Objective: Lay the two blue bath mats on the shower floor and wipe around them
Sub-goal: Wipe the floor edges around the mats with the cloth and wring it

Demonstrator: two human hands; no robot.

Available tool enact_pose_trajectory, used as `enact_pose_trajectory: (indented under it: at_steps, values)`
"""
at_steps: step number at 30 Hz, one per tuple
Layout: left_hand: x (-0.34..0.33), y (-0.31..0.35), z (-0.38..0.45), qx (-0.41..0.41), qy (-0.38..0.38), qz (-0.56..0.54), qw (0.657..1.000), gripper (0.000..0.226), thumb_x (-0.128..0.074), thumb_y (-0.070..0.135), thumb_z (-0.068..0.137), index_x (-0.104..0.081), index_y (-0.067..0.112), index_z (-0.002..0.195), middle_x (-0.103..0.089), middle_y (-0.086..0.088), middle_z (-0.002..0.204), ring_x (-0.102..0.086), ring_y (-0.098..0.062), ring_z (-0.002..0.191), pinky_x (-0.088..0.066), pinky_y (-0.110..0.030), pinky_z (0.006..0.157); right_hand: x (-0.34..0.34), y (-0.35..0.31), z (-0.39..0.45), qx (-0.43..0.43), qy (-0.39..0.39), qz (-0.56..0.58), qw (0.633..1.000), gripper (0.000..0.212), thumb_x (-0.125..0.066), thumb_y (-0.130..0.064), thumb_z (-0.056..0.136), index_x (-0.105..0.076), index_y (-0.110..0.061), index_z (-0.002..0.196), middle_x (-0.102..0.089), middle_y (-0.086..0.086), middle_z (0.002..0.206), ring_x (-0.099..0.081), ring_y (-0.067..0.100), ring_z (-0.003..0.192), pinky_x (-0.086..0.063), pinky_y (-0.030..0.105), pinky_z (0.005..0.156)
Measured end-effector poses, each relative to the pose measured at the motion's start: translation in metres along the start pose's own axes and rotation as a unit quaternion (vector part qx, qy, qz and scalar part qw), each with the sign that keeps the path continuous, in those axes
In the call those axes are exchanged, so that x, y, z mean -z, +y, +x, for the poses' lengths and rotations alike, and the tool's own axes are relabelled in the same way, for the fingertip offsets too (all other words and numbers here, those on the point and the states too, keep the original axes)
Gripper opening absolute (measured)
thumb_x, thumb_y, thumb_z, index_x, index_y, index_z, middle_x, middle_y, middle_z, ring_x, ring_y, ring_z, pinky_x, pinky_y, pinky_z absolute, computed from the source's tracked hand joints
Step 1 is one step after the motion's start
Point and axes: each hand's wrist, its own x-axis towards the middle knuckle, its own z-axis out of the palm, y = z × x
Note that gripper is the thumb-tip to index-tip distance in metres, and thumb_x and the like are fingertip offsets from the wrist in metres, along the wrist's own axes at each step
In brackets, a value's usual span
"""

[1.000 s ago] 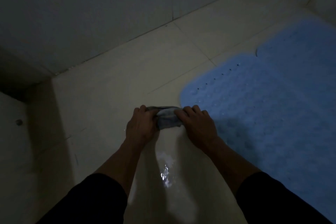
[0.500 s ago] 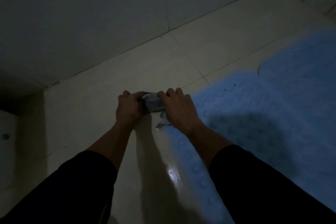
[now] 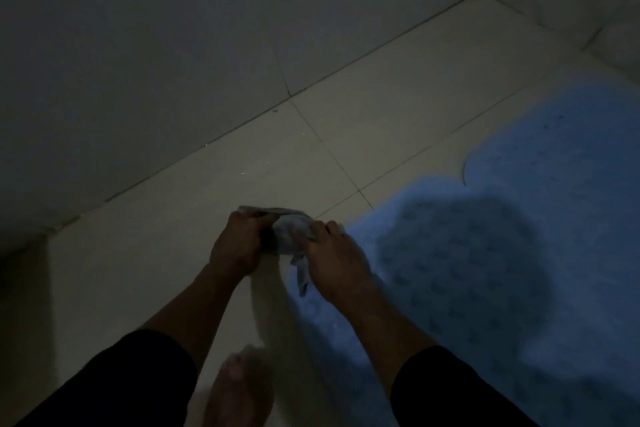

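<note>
Nearby: bare foot [image 3: 239, 388], wall [image 3: 138, 62] (dim, tiled).

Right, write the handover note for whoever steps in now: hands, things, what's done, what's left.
Left hand and right hand: both grip the grey cloth on the floor, at the near mat's left edge.
Mats: near mat lies flat; far mat lies flat behind it, edges meeting.
Done: both mats appear laid.
Left: wipe the bare tiles toward the wall and corner. Dim light; wetness hard to judge.
</note>
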Motion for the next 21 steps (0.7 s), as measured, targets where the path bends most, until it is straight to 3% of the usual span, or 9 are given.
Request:
enact_pose_trajectory:
  at_steps: [5,9,11,13,16,21]
  values:
    - [0.001,0.016,0.064,-0.066,-0.034,0.018,0.997,0.042,-0.063,0.031,0.079,-0.073,0.015,0.116,-0.072,-0.013,0.118,-0.068,-0.031,0.105,-0.052,-0.033,0.096,0.006,0.025,0.01,-0.082,0.084,0.043,0.992,0.059,-0.068,-0.028,0.081,-0.05,-0.02,0.137,-0.052,0.013,0.129,-0.047,0.037,0.115,-0.042,0.044,0.088]
    - [-0.017,0.019,0.125,-0.111,-0.045,0.033,0.992,0.042,-0.06,0.045,0.081,-0.064,0.037,0.122,-0.067,0.0,0.121,-0.063,-0.028,0.106,-0.056,-0.04,0.087,0.02,0.052,0.016,-0.151,0.114,0.068,0.98,0.053,-0.062,-0.027,0.084,-0.053,-0.02,0.136,-0.053,0.012,0.127,-0.047,0.037,0.116,-0.044,0.043,0.085]
    - [-0.03,0.021,0.157,-0.132,-0.05,0.043,0.989,0.043,-0.059,0.045,0.081,-0.061,0.04,0.123,-0.064,0.002,0.121,-0.06,-0.028,0.107,-0.056,-0.041,0.084,0.026,0.066,0.019,-0.182,0.131,0.061,0.973,0.049,-0.053,-0.029,0.083,-0.058,-0.019,0.131,-0.057,0.013,0.119,-0.052,0.038,0.109,-0.048,0.043,0.077]
    - [-0.024,0.046,0.172,-0.153,-0.048,0.054,0.986,0.045,-0.059,0.044,0.078,-0.064,0.037,0.122,-0.064,-0.001,0.121,-0.059,-0.031,0.109,-0.055,-0.042,0.085,0.03,0.081,0.023,-0.214,0.144,0.058,0.964,0.049,-0.049,-0.029,0.079,-0.062,-0.018,0.125,-0.06,0.014,0.112,-0.056,0.04,0.101,-0.05,0.043,0.07]
    - [-0.007,0.087,0.186,-0.179,-0.05,0.057,0.981,0.052,-0.061,0.039,0.077,-0.064,0.028,0.127,-0.06,-0.01,0.126,-0.051,-0.037,0.117,-0.051,-0.047,0.093,0.039,0.104,0.031,-0.242,0.153,0.043,0.957,0.046,-0.062,-0.025,0.083,-0.057,-0.019,0.128,-0.058,0.016,0.115,-0.053,0.04,0.104,-0.047,0.045,0.073]
    - [-0.006,0.128,0.224,-0.208,-0.064,0.07,0.974,0.049,-0.063,0.023,0.091,-0.054,0.026,0.139,-0.046,-0.011,0.138,-0.035,-0.033,0.132,-0.042,-0.047,0.105,0.056,0.13,0.038,-0.302,0.177,0.032,0.936,0.052,-0.035,-0.032,0.084,-0.058,-0.017,0.129,-0.059,0.017,0.111,-0.054,0.039,0.097,-0.047,0.046,0.069]
